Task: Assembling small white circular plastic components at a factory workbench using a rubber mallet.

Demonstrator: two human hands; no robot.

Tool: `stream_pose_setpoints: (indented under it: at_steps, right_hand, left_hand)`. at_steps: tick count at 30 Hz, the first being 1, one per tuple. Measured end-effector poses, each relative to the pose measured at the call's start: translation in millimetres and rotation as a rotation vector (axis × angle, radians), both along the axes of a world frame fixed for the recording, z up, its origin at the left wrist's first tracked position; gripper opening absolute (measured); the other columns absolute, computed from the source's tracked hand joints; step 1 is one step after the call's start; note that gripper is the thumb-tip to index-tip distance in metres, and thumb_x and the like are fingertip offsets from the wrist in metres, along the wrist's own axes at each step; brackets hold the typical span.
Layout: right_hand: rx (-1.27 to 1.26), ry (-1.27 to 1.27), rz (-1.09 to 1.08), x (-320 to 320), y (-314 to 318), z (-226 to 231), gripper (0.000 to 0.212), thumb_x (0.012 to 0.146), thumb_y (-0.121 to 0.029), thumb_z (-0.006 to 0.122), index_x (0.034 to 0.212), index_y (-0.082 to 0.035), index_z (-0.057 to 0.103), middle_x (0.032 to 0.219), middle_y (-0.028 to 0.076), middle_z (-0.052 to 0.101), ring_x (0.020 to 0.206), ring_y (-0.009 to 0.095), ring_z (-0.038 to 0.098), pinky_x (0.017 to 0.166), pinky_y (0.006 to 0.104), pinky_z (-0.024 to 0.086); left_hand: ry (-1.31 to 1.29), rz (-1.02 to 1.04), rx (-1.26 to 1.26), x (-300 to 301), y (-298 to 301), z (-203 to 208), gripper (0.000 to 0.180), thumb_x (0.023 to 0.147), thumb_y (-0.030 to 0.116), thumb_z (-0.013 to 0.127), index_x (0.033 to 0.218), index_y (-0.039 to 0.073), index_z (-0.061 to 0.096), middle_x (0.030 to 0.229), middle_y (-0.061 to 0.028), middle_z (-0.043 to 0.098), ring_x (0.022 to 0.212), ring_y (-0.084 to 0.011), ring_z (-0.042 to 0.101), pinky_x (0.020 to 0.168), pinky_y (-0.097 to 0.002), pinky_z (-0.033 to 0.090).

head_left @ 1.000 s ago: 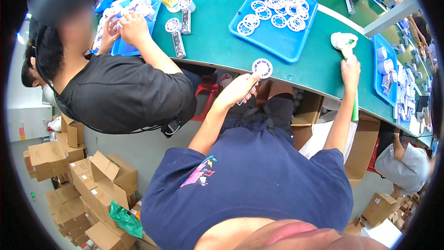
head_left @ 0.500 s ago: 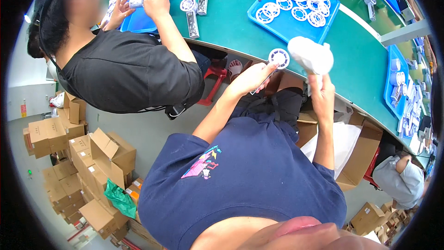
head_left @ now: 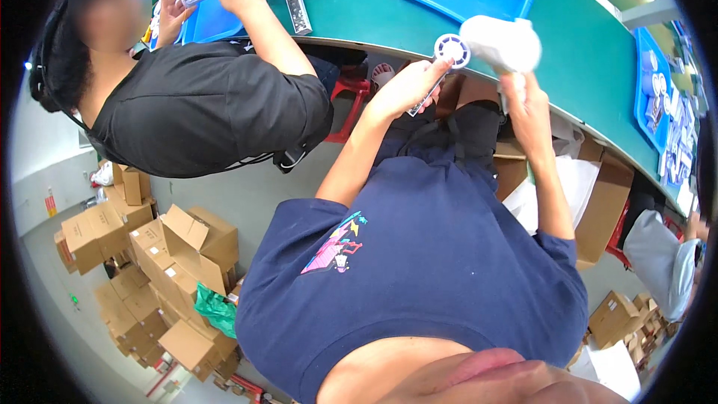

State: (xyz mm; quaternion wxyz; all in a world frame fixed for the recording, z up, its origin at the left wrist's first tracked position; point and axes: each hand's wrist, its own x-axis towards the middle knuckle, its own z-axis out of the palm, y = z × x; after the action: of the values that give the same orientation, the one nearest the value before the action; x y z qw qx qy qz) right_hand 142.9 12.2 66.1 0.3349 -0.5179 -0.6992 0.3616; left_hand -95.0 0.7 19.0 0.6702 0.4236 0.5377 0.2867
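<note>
My left hand [head_left: 410,90] is closed around the handle of a small handheld fan body [head_left: 452,51], whose round white slotted head stands out past my thumb. A dark strip, like a circuit board, shows along its handle below my fingers. In my closed right hand [head_left: 529,112] is a white mallet-shaped tool [head_left: 499,43], its thick head raised just right of the fan head. Motion blurs its outline, and I cannot tell whether the two touch. Both hands are at the near edge of the green table [head_left: 359,19].
Beyond my hands lies a blue tray [head_left: 464,4] of white slotted rings. Two similar fan bodies [head_left: 298,11] rest to the left, near a co-worker in black [head_left: 217,105] handling white parts. Another blue tray [head_left: 649,105] is at right. An open carton [head_left: 609,213] stands under the table; cartons [head_left: 179,277] fill the left floor.
The whole view has shifted, so the table and trays sit higher in the picture. Both hands keep their hold, and the fan body and white tool remain side by side.
</note>
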Motion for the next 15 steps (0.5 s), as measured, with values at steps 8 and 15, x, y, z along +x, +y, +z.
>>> stream_pose_setpoints:
  at_steps: [8,15]
  right_hand:
    - [-0.149,-0.026,-0.006,2.6,38.0,35.7,0.042,0.098,-0.045,0.054,0.108,-0.004,0.061,0.077,0.011,0.064,0.072,0.018,0.060,0.068,0.0329,0.048]
    - [0.007,-0.252,0.297,-16.2,77.2,58.5,0.057,0.096,-0.058,0.049,0.093,-0.003,0.061,0.070,0.011,0.062,0.068,0.021,0.061,0.064,0.0344,0.048]
  left_hand:
    - [0.010,-0.107,0.141,3.3,1.2,0.4,0.034,0.092,0.039,0.063,0.090,0.007,0.054,0.061,0.0038,0.048,0.048,-0.0038,0.045,0.043,-0.0212,0.038]
    - [-0.064,-0.112,0.090,2.3,-0.4,2.0,0.032,0.093,0.038,0.064,0.090,0.008,0.053,0.062,0.0041,0.048,0.048,-0.0033,0.044,0.043,-0.0208,0.039]
